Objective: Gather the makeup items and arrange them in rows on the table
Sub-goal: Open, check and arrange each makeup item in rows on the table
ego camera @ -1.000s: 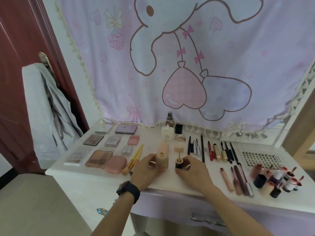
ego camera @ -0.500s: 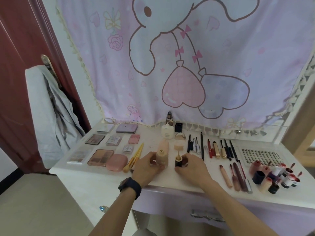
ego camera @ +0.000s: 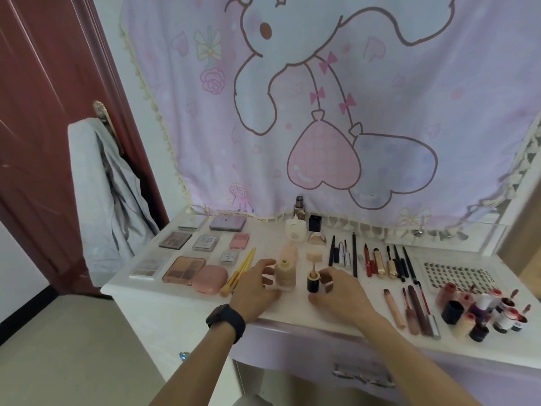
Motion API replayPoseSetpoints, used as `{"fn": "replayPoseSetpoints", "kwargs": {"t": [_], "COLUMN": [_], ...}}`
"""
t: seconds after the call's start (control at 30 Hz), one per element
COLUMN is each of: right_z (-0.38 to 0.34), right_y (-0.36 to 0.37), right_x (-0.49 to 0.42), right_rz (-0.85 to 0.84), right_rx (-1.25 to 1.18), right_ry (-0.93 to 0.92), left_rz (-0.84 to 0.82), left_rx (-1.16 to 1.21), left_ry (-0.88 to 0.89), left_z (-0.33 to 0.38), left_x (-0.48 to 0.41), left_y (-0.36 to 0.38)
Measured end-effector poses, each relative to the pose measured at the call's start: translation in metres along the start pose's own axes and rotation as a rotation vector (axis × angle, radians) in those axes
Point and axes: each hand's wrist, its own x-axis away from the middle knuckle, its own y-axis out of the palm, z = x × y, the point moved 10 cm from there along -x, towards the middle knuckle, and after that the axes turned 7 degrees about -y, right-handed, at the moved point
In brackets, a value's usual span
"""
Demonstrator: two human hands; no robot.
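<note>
A beige foundation bottle (ego camera: 285,275) stands near the front middle of the white table (ego camera: 175,303). My left hand (ego camera: 256,290) curls its thumb and fingers round the bottle's left side. Just to the right stands a small black bottle with a gold rim (ego camera: 312,284), held from the right by the fingertips of my right hand (ego camera: 336,293). Eyeshadow palettes (ego camera: 183,269) and a pink compact (ego camera: 210,279) lie in rows on the left. Pencils and mascaras (ego camera: 377,262) lie in a row on the right.
Yellow brushes (ego camera: 240,271) lie beside my left hand. Lip pens (ego camera: 409,309), small nail polish bottles (ego camera: 491,312) and a lash tray (ego camera: 456,276) fill the right side. Taller bottles (ego camera: 295,230) stand at the back under a curtain. A grey garment (ego camera: 117,194) hangs on the door.
Both hands have stayed on the two bottles while their fingers loosened a little. My head has moved closer and the view has shifted slightly.
</note>
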Motion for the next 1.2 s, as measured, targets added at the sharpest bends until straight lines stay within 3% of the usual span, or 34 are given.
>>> {"fn": "replayPoseSetpoints", "kwargs": {"t": [0.23,0.33,0.5,0.63,0.93,1.2], "right_z": [0.024,0.033,0.038,0.035,0.029,0.030], "right_y": [-0.032,-0.030,-0.011,-0.002,-0.001,0.009], "right_x": [0.039,0.062,0.096,0.111,0.121,0.119], "right_rz": [0.241,0.288,0.270,0.297,0.369,0.331], "right_rx": [-0.006,0.093,0.219,0.320,0.410,0.523], "right_ry": [-0.059,-0.071,-0.102,-0.119,-0.179,-0.214], "left_rz": [0.123,0.278,0.440,0.417,0.396,0.384], "left_rx": [-0.037,-0.204,-0.299,-0.290,-0.294,-0.296], "left_ry": [0.024,0.031,-0.191,-0.328,-0.328,-0.318], "left_z": [-0.011,-0.013,-0.046,-0.080,-0.087,-0.084], "left_x": [0.004,0.007,0.017,0.028,0.034,0.040], "left_y": [-0.037,-0.063,-0.100,-0.106,-0.095,-0.093]}}
